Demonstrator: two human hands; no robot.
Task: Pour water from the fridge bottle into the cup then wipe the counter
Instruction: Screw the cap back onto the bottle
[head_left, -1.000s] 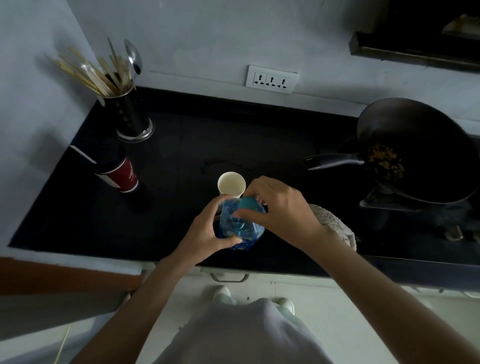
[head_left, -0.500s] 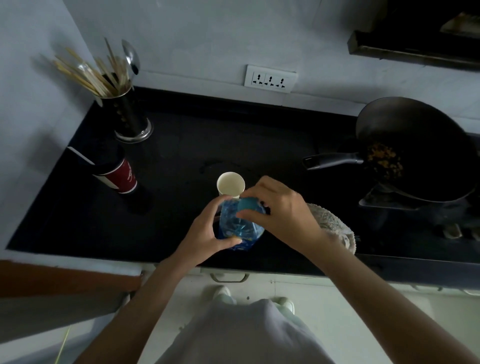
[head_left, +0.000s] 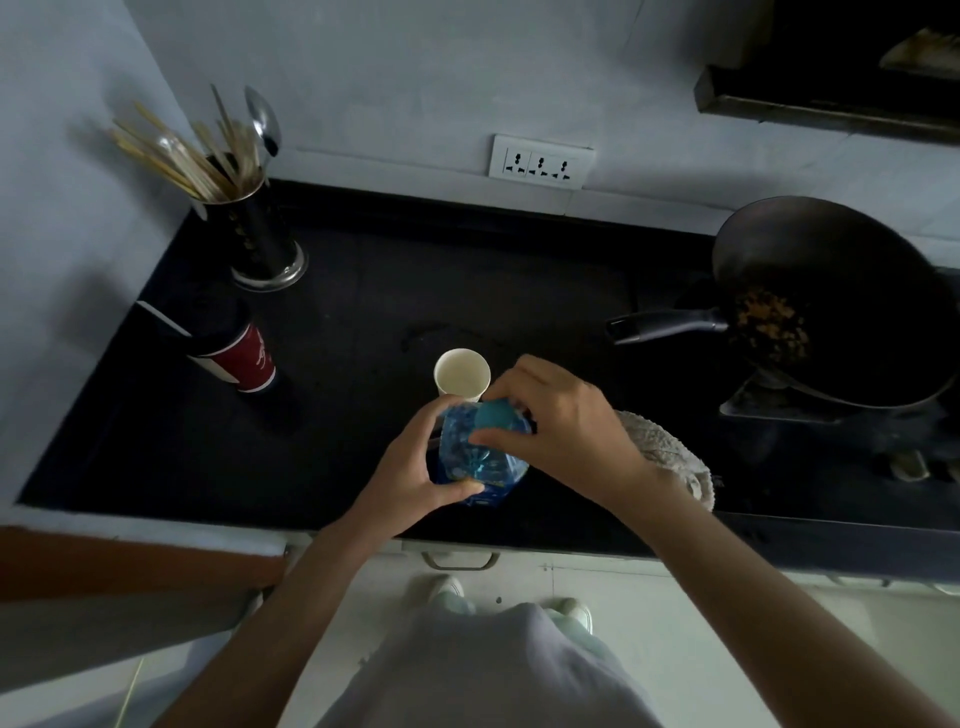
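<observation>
A blue plastic water bottle stands upright on the black counter near its front edge. My left hand grips the bottle's body from the left. My right hand holds the blue cap on top with thumb and fingers curled round it. A white paper cup stands just behind the bottle, its inside looking empty. A pale cloth lies on the counter to the right, partly hidden by my right wrist.
A red and black cup with a straw stands at the left, a utensil holder with chopsticks and spoons behind it. A black wok with food sits on the stove at right, its handle pointing toward the cup.
Both hands stay on the bottle and cap. My right hand's fingers have shifted slightly round the cap; the bottle has not moved.
</observation>
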